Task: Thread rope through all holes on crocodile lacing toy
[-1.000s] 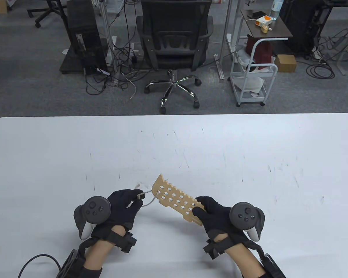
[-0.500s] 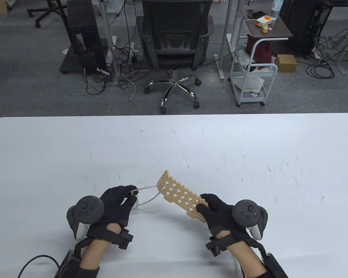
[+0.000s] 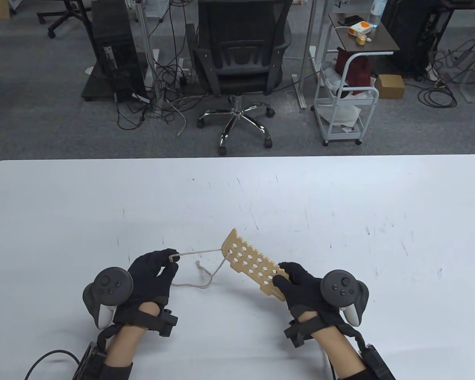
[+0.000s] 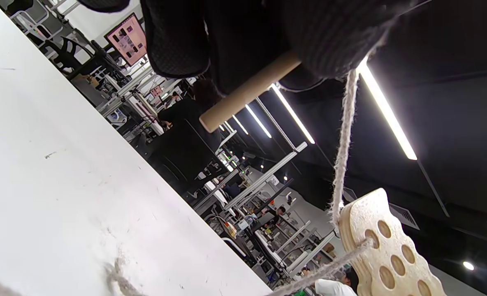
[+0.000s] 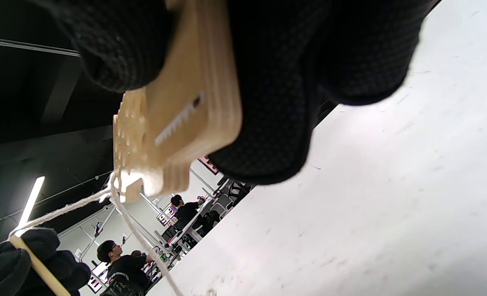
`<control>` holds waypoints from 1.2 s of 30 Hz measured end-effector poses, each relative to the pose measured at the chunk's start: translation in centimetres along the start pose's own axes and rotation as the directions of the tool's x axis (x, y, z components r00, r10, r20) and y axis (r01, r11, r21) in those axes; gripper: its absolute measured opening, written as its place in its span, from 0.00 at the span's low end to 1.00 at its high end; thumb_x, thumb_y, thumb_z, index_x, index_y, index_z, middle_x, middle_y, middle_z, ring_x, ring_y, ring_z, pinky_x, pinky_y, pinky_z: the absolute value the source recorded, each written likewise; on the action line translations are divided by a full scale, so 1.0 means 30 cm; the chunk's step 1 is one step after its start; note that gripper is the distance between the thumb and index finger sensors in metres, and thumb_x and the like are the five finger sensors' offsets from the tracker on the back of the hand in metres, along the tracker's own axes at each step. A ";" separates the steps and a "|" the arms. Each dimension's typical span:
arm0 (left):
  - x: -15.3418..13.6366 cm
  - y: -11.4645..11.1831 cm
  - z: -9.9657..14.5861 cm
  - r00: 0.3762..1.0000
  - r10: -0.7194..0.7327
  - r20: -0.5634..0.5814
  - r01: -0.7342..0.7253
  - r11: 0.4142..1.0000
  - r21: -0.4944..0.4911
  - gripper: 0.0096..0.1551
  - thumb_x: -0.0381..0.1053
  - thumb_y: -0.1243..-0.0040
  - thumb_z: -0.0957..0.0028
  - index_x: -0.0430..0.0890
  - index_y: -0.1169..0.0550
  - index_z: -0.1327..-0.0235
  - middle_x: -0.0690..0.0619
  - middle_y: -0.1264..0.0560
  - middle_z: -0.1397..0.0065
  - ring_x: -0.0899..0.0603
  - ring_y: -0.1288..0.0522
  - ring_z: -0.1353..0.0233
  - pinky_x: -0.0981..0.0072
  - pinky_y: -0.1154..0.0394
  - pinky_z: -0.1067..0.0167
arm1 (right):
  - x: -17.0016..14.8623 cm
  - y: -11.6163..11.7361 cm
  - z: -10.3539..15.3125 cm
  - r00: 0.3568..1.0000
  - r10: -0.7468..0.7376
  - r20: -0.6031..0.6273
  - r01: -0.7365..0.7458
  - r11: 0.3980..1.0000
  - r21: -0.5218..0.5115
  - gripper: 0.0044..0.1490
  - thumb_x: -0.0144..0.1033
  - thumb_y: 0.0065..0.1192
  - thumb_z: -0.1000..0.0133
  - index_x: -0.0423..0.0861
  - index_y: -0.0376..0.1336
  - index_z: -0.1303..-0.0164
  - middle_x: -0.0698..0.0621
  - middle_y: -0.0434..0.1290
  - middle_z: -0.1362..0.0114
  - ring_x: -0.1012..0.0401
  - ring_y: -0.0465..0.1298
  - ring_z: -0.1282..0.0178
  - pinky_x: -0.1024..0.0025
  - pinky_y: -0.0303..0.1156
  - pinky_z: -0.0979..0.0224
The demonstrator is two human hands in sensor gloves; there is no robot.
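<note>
White, scuffed tabletop [image 3: 340,206] carries two gloved hands. One flat wooden crocodile board [image 3: 255,268], notched along an edge and drilled with round holes, is gripped above it by the right hand [image 3: 301,283]. One twisted rope [image 3: 200,251] runs from its far end; the left hand [image 3: 152,273] pinches the rope's wooden needle [image 4: 249,91].

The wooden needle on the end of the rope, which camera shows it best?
The left wrist view: the wooden needle sticks out plainly from the left hand's fingers, rope trailing to the crocodile board. The table view shows only its tip; the right wrist view shows it in the corner.
</note>
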State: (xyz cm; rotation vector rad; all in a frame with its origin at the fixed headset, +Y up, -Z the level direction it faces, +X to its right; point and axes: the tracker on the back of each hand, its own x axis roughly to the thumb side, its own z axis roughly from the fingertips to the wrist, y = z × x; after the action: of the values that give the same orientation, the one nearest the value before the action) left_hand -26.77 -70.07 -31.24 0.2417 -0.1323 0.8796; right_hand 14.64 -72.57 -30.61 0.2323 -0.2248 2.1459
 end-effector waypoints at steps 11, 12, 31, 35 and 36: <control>-0.011 0.046 0.001 0.999 0.035 -0.018 -0.033 0.997 0.071 0.25 0.57 0.35 0.54 0.60 0.20 0.41 0.55 0.21 0.36 0.40 0.28 0.26 0.37 0.42 0.24 | -0.018 -0.013 -0.009 0.999 0.010 -0.036 -0.011 1.000 -0.009 0.29 0.45 0.67 0.51 0.44 0.68 0.43 0.51 0.83 0.52 0.56 0.89 0.63 0.54 0.78 0.48; -0.012 0.050 0.001 0.999 0.039 -0.019 -0.037 0.996 0.078 0.25 0.57 0.35 0.54 0.60 0.20 0.41 0.55 0.21 0.36 0.40 0.28 0.26 0.37 0.42 0.24 | -0.019 -0.014 -0.009 0.999 0.010 -0.039 -0.011 1.000 -0.009 0.29 0.45 0.67 0.51 0.44 0.68 0.43 0.51 0.83 0.52 0.56 0.88 0.63 0.54 0.79 0.48; -0.023 0.111 0.006 0.995 0.096 -0.034 -0.089 0.983 0.162 0.25 0.57 0.36 0.54 0.60 0.21 0.40 0.56 0.21 0.36 0.40 0.28 0.26 0.37 0.42 0.24 | -0.045 -0.038 -0.022 0.995 0.024 -0.095 -0.026 0.999 -0.027 0.29 0.45 0.67 0.51 0.44 0.68 0.43 0.51 0.83 0.52 0.56 0.88 0.62 0.54 0.78 0.48; -0.025 0.122 0.007 0.994 0.104 -0.035 -0.096 0.980 0.175 0.25 0.57 0.36 0.54 0.60 0.21 0.40 0.56 0.21 0.36 0.40 0.28 0.26 0.37 0.42 0.24 | -0.053 -0.042 -0.026 0.994 0.027 -0.108 -0.030 0.999 -0.030 0.29 0.45 0.67 0.51 0.44 0.68 0.43 0.51 0.83 0.52 0.56 0.88 0.62 0.54 0.78 0.48; -0.026 0.125 0.008 0.994 0.108 -0.035 -0.100 0.979 0.179 0.25 0.57 0.36 0.54 0.60 0.21 0.40 0.56 0.21 0.36 0.40 0.28 0.26 0.37 0.42 0.24 | -0.055 -0.044 -0.027 0.993 0.029 -0.113 -0.033 0.999 -0.031 0.29 0.45 0.67 0.51 0.44 0.68 0.43 0.51 0.83 0.52 0.56 0.88 0.62 0.54 0.78 0.48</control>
State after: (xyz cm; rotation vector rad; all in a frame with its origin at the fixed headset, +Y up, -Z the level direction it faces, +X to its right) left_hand -30.18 -68.40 -30.60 0.3833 -0.0249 1.0013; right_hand 16.58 -72.96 -31.70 0.0885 -0.1994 2.1768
